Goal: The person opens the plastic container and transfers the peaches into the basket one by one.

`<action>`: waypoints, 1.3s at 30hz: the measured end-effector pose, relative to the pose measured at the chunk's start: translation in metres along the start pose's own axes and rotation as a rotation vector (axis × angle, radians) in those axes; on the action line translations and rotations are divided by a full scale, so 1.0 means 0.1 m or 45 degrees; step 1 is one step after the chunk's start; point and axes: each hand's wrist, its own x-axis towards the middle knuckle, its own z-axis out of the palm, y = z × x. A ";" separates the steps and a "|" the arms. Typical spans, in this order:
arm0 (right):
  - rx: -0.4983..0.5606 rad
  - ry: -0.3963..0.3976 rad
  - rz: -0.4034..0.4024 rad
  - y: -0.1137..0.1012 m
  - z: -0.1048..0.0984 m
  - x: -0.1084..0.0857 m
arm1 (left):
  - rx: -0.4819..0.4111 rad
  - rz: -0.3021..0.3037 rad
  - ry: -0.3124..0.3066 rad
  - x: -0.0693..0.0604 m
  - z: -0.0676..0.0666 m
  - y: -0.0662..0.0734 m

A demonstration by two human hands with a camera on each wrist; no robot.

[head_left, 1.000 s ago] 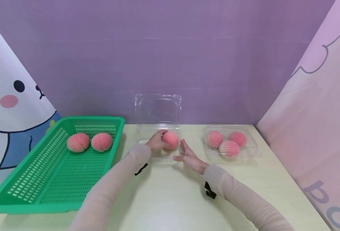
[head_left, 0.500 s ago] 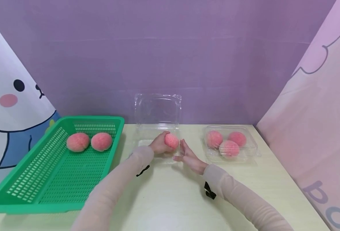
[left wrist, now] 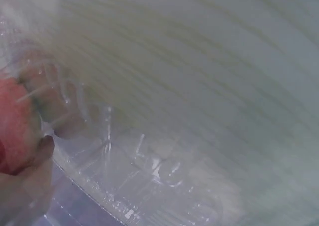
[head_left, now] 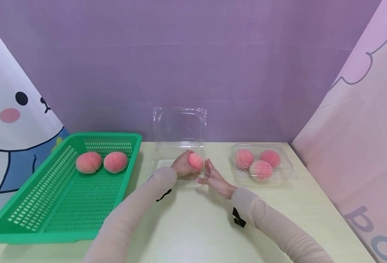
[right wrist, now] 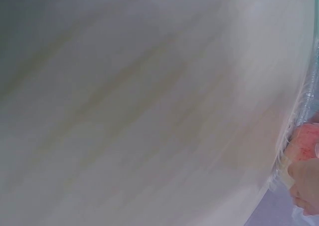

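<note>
In the head view my left hand (head_left: 183, 164) grips a pink peach (head_left: 196, 161) inside the right part of a clear plastic clamshell box (head_left: 164, 163). The box's lid (head_left: 180, 124) stands raised at the back. My right hand (head_left: 215, 179) is at the box's right side, fingers extended and thumb apart, close to the peach; whether it touches the box wall I cannot tell. The left wrist view catches the peach (left wrist: 15, 126) at its left edge with fingers around it. At the right edge of the right wrist view are the peach (right wrist: 305, 140) and part of my right hand (right wrist: 306, 183).
A green plastic basket (head_left: 131, 182) stands at the left, with two peaches, one (head_left: 89, 162) beside the other (head_left: 115, 162). On the right lies a closed clear box (head_left: 287, 164) with three peaches (head_left: 261, 169) inside. A purple cloth (head_left: 193, 65) hangs behind the table.
My left hand has moved a little to the right with the peach, toward the right side of the box. The right hand has stayed nearly still.
</note>
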 end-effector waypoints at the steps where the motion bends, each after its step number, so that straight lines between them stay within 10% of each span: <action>1: 0.001 -0.005 0.005 -0.03 0.01 -0.03 | -0.006 0.000 -0.004 0.00 0.00 0.00; 14: -0.001 -0.018 0.009 -0.10 0.04 -0.06 | -0.150 -0.017 -0.052 -0.01 -0.05 -0.05; 39: -0.026 -0.011 0.026 -0.09 0.02 -0.05 | -0.086 -0.073 -0.025 -0.17 -0.27 0.19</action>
